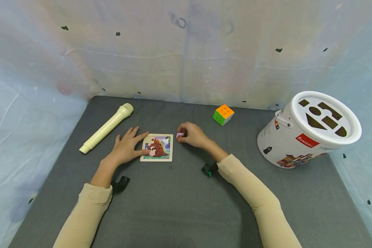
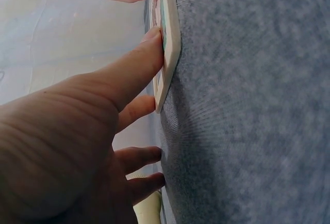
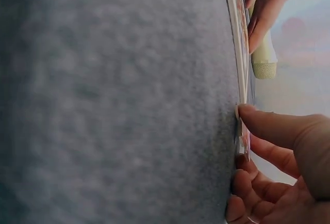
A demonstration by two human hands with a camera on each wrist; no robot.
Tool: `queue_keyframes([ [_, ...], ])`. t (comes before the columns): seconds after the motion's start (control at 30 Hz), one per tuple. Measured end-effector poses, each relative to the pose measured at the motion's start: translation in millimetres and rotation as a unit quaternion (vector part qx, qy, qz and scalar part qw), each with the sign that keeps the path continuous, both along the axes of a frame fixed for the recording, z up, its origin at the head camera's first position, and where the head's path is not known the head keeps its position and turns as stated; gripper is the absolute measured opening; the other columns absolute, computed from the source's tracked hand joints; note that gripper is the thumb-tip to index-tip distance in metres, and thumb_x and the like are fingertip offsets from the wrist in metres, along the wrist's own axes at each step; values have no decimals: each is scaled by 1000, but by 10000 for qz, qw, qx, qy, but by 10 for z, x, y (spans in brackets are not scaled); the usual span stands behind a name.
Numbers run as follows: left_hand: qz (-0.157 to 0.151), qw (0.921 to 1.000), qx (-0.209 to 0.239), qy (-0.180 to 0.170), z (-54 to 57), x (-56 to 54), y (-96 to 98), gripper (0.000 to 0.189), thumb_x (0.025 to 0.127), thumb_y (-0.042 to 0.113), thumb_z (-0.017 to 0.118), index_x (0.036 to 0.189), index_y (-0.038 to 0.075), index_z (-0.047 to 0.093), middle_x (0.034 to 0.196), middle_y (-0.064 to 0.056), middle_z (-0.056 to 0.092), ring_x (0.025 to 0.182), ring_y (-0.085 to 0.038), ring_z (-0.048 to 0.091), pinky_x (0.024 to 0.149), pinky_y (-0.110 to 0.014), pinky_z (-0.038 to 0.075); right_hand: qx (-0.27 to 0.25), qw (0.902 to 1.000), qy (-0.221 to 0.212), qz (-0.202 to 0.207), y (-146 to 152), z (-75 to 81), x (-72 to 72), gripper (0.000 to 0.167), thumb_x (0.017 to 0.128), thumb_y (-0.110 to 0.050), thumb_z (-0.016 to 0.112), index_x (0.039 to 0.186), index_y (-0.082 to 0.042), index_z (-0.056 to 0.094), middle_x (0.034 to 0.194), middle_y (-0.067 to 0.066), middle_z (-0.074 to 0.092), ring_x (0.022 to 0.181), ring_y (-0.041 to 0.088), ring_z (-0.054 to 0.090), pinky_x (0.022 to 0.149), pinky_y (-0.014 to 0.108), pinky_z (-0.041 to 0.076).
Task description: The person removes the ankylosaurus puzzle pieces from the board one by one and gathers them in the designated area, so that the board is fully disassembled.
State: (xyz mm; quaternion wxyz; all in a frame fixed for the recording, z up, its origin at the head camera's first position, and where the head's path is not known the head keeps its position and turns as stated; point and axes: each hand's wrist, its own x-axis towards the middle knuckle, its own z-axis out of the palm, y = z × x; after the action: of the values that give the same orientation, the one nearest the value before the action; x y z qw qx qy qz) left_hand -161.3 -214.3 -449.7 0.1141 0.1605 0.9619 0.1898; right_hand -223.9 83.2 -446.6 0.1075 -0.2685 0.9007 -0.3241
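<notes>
A small square jigsaw puzzle [image 1: 161,153] in a pale wooden frame lies flat on the table; its picture shows a reddish-brown animal. My left hand [image 1: 124,150] is spread at its left side. In the left wrist view the thumb [image 2: 139,64] rests on the puzzle's face and another finger touches its edge. Just right of the frame, my right hand [image 1: 193,135] pinches a small purple puzzle piece [image 1: 180,134] between thumb and fingers, low over the table. The right wrist view shows this puzzle piece [image 3: 245,140] nearly edge-on, partly hidden by the fingertips.
A cream toy microphone [image 1: 106,129] lies left of the puzzle. Behind the right hand sits a puzzle cube [image 1: 223,114] with orange and green faces. A large white bucket [image 1: 285,137] with shaped holes in its lid stands at the right. Plastic sheeting surrounds the grey table [image 1: 173,206].
</notes>
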Motion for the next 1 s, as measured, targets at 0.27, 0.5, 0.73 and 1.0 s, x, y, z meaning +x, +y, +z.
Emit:
queue_keyframes([
  [0.27,-56,10000,-10,53,9,-6,11,83,91,48,70,158,14,33,162,-27,12,148,-49,6,104,-80,4,130,9995,300,-51,8,-29,43,30,87,-18,80,112,-4,70,102,9,57,91,22,57,79,37,48],
  [0.5,-121,9999,-12,108,16,11,13,81,93,48,68,157,13,34,162,-27,14,148,-49,9,103,-80,6,184,9990,389,-110,-16,-34,48,29,87,-18,80,111,-4,71,101,9,57,90,22,58,79,36,49],
  [0.73,-351,9991,159,148,32,53,6,75,97,41,65,157,10,34,161,-27,16,149,-46,10,105,-79,6,267,9985,476,21,-50,19,47,30,88,-20,79,112,-3,72,103,11,58,92,24,58,81,37,49],
  [1.0,-607,9959,591,314,-67,101,-74,72,94,43,69,152,9,44,161,-25,20,148,-44,15,109,-75,4,331,9979,517,192,-204,117,42,27,92,-16,75,115,-4,71,108,12,57,98,26,57,83,38,49],
])
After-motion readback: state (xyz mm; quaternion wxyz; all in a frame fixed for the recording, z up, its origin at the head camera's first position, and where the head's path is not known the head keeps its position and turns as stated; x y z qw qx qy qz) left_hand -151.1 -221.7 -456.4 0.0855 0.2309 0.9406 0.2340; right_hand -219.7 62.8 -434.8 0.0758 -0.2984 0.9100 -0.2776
